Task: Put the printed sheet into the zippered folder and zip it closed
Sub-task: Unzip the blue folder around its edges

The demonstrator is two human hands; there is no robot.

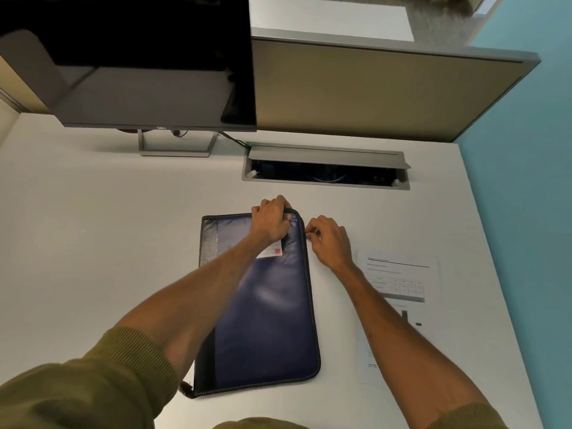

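Both hands on the far right corner of the zippered folder (272, 320).
The left hand (272, 222) grips the corner, fingers curled over it; the right hand (328, 239) pinches the edge just below. The printed sheet (402, 274) lies flat on the desk (108, 243), right of the folder.

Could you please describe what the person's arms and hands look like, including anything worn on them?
The left sleeve and right sleeve are olive-green ribbed knit, with the cuffs pushed up so both forearms are bare. The left hand and right hand are bare too: no gloves, and no watch or ring shows in this view.
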